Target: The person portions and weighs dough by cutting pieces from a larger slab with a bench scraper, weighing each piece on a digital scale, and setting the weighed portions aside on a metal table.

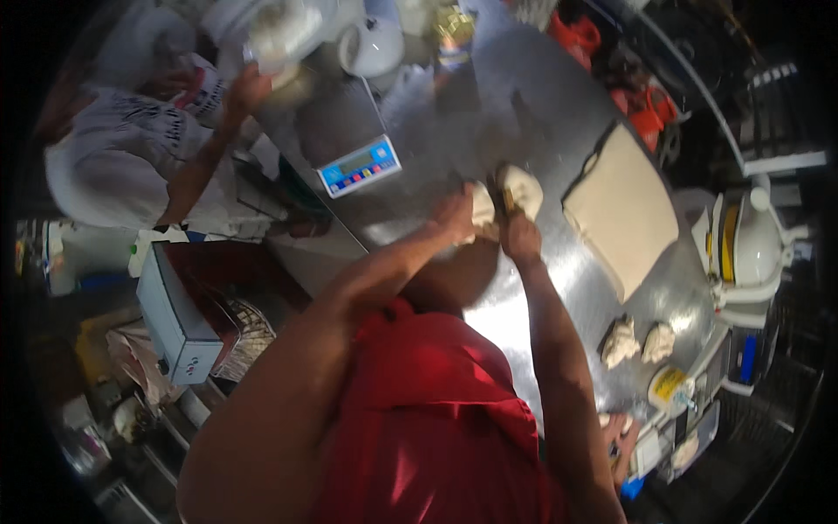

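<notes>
I am finding two dough lumps (525, 189) on the worktop (572, 293), seemingly already divided; the large dough slab (624, 214) is lying whole. My right hand (522, 237) is gripping a cutter (510, 201); my left hand (454, 218) is touching dough, its fingers' closure unclear.

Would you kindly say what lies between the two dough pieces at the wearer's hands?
Apparently a dough scraper, held in the right hand, as the head view shows.

Dough slab (624, 210): 1 | dough lumps (621, 343) on steel table (567, 281): 4
</notes>
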`<state>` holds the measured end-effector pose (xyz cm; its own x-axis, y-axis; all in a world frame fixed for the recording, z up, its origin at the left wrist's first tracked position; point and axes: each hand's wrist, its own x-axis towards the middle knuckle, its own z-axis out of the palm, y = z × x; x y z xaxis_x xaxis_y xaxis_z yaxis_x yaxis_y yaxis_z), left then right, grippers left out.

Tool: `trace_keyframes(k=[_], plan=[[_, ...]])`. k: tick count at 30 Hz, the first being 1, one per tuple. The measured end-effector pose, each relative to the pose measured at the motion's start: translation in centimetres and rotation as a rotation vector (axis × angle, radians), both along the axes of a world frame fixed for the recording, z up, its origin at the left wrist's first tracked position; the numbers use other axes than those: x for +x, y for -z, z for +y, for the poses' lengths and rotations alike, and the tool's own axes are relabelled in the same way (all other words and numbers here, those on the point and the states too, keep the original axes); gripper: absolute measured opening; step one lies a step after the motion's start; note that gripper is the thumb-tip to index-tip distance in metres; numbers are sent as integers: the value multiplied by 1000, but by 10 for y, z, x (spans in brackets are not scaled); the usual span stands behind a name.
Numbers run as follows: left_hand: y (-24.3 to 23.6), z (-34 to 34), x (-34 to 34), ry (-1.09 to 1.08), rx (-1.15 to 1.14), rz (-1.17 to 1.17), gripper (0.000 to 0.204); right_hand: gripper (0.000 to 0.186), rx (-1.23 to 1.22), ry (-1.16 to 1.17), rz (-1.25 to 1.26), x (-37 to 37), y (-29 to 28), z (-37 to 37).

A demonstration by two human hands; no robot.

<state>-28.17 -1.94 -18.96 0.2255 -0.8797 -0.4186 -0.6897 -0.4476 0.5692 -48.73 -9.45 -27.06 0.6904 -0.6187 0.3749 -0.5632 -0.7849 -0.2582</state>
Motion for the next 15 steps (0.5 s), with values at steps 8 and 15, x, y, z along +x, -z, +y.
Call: trace_keyframes(k=[8,15], plan=[[15,82,4,-260,-16,66,92,45,704,260,310,-60,-63,73],[-82,87,86,-359,-413,-42,81,50,755,325,-40,-98,-54,90]])
